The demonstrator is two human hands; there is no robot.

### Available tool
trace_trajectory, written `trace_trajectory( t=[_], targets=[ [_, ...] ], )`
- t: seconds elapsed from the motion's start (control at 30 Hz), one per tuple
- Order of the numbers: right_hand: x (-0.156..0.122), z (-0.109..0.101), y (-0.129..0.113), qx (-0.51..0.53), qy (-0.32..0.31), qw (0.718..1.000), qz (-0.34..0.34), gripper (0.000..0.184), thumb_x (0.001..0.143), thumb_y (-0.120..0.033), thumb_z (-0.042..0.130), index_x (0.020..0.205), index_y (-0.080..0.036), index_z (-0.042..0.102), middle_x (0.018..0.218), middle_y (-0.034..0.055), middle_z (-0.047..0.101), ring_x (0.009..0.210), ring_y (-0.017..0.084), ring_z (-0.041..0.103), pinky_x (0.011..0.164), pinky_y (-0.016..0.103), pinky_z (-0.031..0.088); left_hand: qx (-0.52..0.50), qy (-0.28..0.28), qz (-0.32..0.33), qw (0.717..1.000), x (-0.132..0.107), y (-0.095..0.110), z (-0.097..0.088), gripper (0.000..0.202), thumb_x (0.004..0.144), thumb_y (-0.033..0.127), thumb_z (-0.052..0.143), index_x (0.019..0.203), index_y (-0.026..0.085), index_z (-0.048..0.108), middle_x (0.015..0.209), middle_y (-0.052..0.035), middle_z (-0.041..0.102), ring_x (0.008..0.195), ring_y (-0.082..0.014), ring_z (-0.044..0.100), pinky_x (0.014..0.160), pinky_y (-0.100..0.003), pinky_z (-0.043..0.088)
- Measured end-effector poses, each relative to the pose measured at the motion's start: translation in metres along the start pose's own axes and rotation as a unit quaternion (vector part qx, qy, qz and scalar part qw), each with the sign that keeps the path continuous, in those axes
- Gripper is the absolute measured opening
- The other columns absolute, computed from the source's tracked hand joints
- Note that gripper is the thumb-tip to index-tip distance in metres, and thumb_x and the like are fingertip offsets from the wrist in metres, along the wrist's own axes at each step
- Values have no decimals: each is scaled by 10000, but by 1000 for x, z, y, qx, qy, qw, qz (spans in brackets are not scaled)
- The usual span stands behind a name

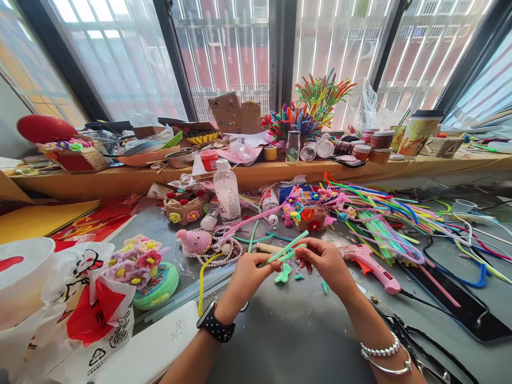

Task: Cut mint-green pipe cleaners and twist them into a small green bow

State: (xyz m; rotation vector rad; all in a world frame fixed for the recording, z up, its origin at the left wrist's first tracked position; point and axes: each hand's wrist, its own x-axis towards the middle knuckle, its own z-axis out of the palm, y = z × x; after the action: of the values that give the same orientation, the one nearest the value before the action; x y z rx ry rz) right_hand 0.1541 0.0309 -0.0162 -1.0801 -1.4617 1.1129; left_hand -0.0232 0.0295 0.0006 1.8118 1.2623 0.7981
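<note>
My left hand (pixel 254 274) pinches a light green pipe cleaner (pixel 295 240) between thumb and fingers, above the grey table. On the right, my right hand (pixel 322 261) is closed on the same green strands, which look bent or doubled; where they cross is partly hidden by my fingers. Just beneath lies a mint green looped piece (pixel 284 273), with a few short green snippets (pixel 325 287) beside it. A pink glue gun (pixel 374 264) rests to the right of my right hand, and scissors (pixel 384 309) lie near that forearm.
Loose pipe cleaners (pixel 384 213) heap at the right, by a black phone (pixel 460 304). At the left stand a flower-topped green cake (pixel 156 285), a plastic bag (pixel 92 304) and a white box (pixel 160 341). A clear bottle (pixel 227 194) and flower baskets (pixel 316 216) are behind.
</note>
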Motion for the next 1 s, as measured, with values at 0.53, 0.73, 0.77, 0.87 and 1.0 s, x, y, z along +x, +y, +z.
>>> trace_trajectory(
  t=[0.53, 0.73, 0.77, 0.87, 1.0],
  targets=[
    [-4, 4, -9, -22, -5, 1000, 10, 274, 720, -386, 551, 801, -133, 619, 590, 6, 599, 501, 118, 548, 476, 229, 457, -106, -96, -36, 989, 0, 0, 5, 214, 671, 303, 569, 597, 136, 681, 575, -18, 605, 571, -143, 481, 577, -232, 343],
    [-67, -47, -14, -295, 135, 946, 4, 234, 757, -377, 498, 853, -201, 620, 850, 57, 666, 747, 197, 621, 652, 286, 504, -156, -82, -96, 980, 0, 9, 1, 302, 648, 428, 584, 627, 145, 686, 477, 22, 478, 434, -69, 249, 427, -209, 162],
    [-81, -60, -12, -338, 135, 931, 21, 225, 742, -383, 509, 825, -211, 629, 819, 48, 671, 721, 199, 625, 626, 278, 507, -173, -87, -110, 975, 0, 10, 0, 307, 645, 434, 589, 635, 142, 684, 464, 29, 447, 430, -64, 212, 424, -214, 132],
    [-120, -96, -1, -416, 92, 900, 87, 209, 705, -390, 534, 747, -218, 644, 761, 51, 674, 665, 197, 628, 607, 269, 510, -254, -102, -132, 953, -1, 10, 0, 293, 633, 415, 620, 651, 127, 668, 454, 48, 388, 425, -50, 164, 428, -217, 98],
    [-146, -120, 7, -444, 68, 879, 159, 251, 579, -370, 622, 774, -214, 650, 741, 58, 674, 636, 208, 629, 586, 274, 516, -381, -91, -139, 910, -2, 7, 0, 240, 610, 353, 671, 697, 130, 649, 579, 22, 487, 431, -24, 193, 425, -190, 125]
  ],
)
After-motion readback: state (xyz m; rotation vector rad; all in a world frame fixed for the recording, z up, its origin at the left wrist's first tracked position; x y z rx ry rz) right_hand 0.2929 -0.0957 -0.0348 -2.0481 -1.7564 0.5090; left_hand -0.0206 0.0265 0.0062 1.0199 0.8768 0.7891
